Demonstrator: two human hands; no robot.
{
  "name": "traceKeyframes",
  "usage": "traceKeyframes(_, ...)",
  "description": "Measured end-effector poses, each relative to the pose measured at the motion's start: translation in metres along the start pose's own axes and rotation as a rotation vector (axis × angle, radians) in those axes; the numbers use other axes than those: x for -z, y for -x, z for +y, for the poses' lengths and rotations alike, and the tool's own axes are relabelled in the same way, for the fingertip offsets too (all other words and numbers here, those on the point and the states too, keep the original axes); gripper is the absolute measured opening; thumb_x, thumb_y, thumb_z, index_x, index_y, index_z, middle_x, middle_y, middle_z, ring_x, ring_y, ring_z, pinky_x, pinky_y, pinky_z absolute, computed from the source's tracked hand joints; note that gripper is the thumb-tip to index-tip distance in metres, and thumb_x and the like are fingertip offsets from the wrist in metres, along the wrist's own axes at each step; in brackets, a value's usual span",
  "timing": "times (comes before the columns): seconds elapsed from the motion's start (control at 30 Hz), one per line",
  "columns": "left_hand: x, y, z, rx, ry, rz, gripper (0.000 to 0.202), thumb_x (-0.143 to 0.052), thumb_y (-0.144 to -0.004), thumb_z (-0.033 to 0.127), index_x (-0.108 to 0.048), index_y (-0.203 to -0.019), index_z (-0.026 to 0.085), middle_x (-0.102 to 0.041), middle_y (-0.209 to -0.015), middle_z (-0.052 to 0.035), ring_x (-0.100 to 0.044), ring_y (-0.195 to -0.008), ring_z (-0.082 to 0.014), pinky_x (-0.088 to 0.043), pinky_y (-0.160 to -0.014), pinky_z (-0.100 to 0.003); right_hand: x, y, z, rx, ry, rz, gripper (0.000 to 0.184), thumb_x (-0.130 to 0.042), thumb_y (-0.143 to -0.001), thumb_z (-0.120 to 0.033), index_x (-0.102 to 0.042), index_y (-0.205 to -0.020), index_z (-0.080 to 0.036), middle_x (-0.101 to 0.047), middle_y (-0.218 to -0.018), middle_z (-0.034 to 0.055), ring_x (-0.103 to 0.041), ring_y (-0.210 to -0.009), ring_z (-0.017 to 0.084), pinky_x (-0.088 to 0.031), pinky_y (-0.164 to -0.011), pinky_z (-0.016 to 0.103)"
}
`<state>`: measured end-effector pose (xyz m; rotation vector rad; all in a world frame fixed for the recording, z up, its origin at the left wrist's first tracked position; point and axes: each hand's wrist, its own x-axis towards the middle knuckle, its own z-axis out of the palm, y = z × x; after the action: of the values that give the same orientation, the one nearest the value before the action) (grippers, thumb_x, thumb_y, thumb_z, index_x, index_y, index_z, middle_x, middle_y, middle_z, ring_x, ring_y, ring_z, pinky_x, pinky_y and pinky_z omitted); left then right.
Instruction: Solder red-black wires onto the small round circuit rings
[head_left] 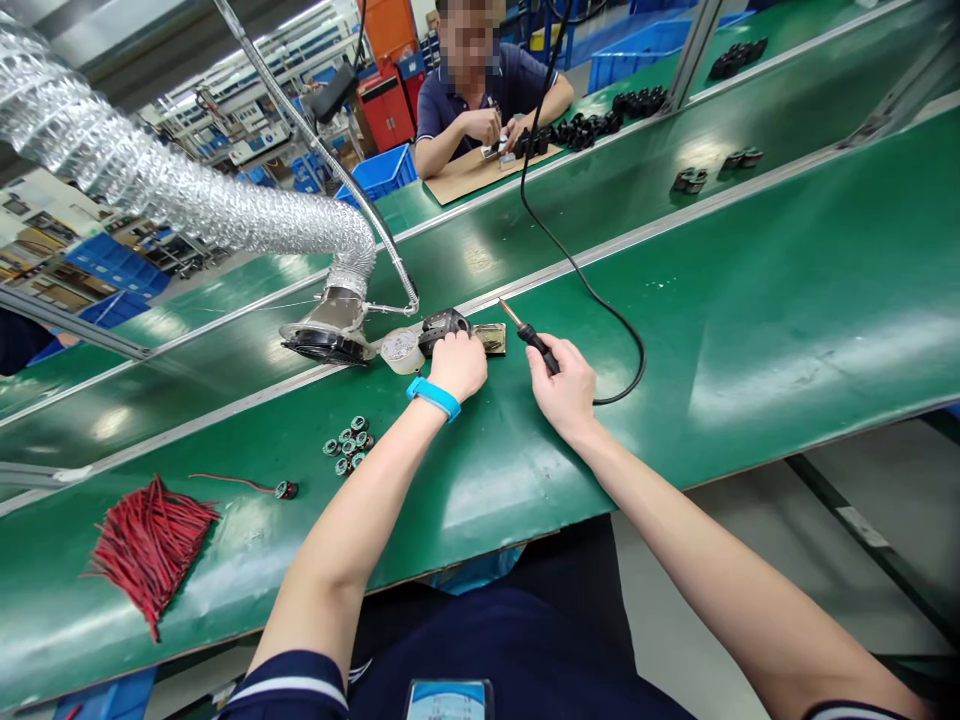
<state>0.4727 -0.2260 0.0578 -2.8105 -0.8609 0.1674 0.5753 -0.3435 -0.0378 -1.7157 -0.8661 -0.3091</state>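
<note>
My right hand (564,390) is closed round the black handle of a soldering iron (531,336), whose tip points up and left; its black cable (630,340) loops away to the right. My left hand (457,364), with a blue wristband, is curled next to a dark rounded part (442,324) on the green bench; what its fingers hold is hidden. A solder spool (402,350) stands just left of that hand, and a small metal sponge tray (491,338) lies between the hands.
A silver fume hose with a nozzle (330,335) hangs left of the spool. Several small round parts (348,444), one with a red wire (285,489), and a bundle of red wires (146,545) lie at left. A person works across the green conveyor (675,180).
</note>
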Motion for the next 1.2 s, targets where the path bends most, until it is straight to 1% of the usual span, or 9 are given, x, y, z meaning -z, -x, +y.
traceKeyframes(0.13, -0.001, 0.006, -0.001, 0.054, -0.002, 0.031, 0.038, -0.045, -0.106, 0.025, -0.067, -0.129, 0.004, -0.067, -0.128, -0.0242, -0.063, -0.121, -0.0358, -0.048, -0.098, -0.045, -0.001, 0.000, -0.001, 0.011, -0.019, -0.003, 0.030, -0.056, -0.101, -0.042, -0.072, -0.114, -0.020, -0.075, -0.099, 0.0089, -0.068, -0.081, 0.023, -0.051, -0.075, 0.034)
traceKeyframes(0.43, 0.000, 0.005, 0.001, 0.013, -0.022, 0.057, 0.038, -0.043, -0.105, 0.022, -0.067, -0.128, 0.004, -0.066, -0.126, -0.0241, -0.060, -0.119, -0.0375, -0.045, -0.096, -0.046, 0.001, -0.002, -0.003, -0.014, -0.015, -0.021, 0.033, -0.054, -0.101, -0.044, -0.073, -0.113, -0.020, -0.075, -0.098, 0.0088, -0.067, -0.080, 0.023, -0.050, -0.073, 0.034)
traceKeyframes(0.57, 0.011, 0.031, -0.015, 0.048, -0.010, 0.212, 0.037, -0.044, -0.107, 0.027, -0.064, -0.133, 0.011, -0.066, -0.122, -0.0197, -0.060, -0.118, -0.0359, -0.045, -0.096, -0.045, 0.003, -0.001, -0.004, -0.019, -0.013, -0.015, 0.032, -0.054, -0.100, -0.043, -0.074, -0.112, -0.019, -0.075, -0.097, 0.0087, -0.066, -0.079, 0.022, -0.048, -0.072, 0.034)
traceKeyframes(0.63, 0.009, 0.052, -0.023, 0.086, 0.010, 0.247, 0.034, -0.048, -0.106, 0.029, -0.066, -0.131, 0.014, -0.067, -0.118, -0.0174, -0.061, -0.115, -0.0350, -0.046, -0.094, -0.044, 0.005, -0.001, -0.005, -0.013, 0.001, -0.043, 0.033, -0.055, -0.099, -0.042, -0.074, -0.113, -0.019, -0.074, -0.095, 0.0079, -0.065, -0.076, 0.021, -0.047, -0.070, 0.033)
traceKeyframes(0.7, -0.003, 0.072, -0.029, 0.143, 0.062, 0.238, 0.030, -0.051, -0.106, 0.029, -0.068, -0.127, 0.016, -0.068, -0.114, -0.0158, -0.063, -0.111, -0.0341, -0.047, -0.091, -0.043, 0.007, -0.001, -0.006, 0.003, 0.036, -0.100, 0.034, -0.056, -0.097, -0.042, -0.075, -0.112, -0.019, -0.073, -0.091, 0.0064, -0.063, -0.073, 0.020, -0.045, -0.067, 0.033)
traceKeyframes(0.8, -0.033, 0.090, -0.026, 0.255, 0.274, 0.224, 0.021, -0.055, -0.105, 0.028, -0.069, -0.118, 0.018, -0.070, -0.106, -0.0115, -0.066, -0.101, -0.0298, -0.049, -0.084, -0.039, 0.010, -0.001, -0.008, 0.007, 0.092, -0.155, 0.032, -0.057, -0.094, -0.040, -0.077, -0.109, -0.020, -0.073, -0.086, 0.0051, -0.062, -0.071, 0.020, -0.043, -0.066, 0.033)
traceKeyframes(0.93, -0.069, 0.080, -0.009, 0.299, 0.514, 0.346, 0.007, -0.060, -0.103, 0.021, -0.066, -0.108, 0.018, -0.070, -0.105, -0.0099, -0.066, -0.101, -0.0262, -0.051, -0.085, -0.035, 0.013, -0.002, -0.011, -0.059, 0.087, -0.074, 0.030, -0.058, -0.090, -0.040, -0.075, -0.103, -0.020, -0.074, -0.090, 0.0069, -0.064, -0.073, 0.020, -0.046, -0.070, 0.033)
traceKeyframes(1.07, -0.079, 0.066, -0.002, 0.179, 0.538, 0.507, 0.010, -0.058, -0.102, 0.015, -0.063, -0.110, 0.018, -0.068, -0.111, -0.0119, -0.063, -0.105, -0.0265, -0.052, -0.091, -0.036, 0.015, -0.002, -0.011, -0.158, 0.047, 0.032, 0.032, -0.057, -0.087, -0.044, -0.072, -0.099, -0.019, -0.072, -0.085, 0.0068, -0.061, -0.068, 0.019, -0.047, -0.069, 0.034)
traceKeyframes(1.2, -0.080, 0.087, -0.010, 0.218, 0.549, 0.584, 0.009, -0.058, -0.102, 0.016, -0.062, -0.109, 0.019, -0.066, -0.104, -0.0097, -0.063, -0.100, -0.0255, -0.053, -0.087, -0.036, 0.016, -0.002, -0.009, -0.186, 0.039, 0.049, 0.033, -0.057, -0.085, -0.046, -0.071, -0.099, -0.019, -0.071, -0.083, 0.0059, -0.061, -0.068, 0.020, -0.047, -0.070, 0.034)
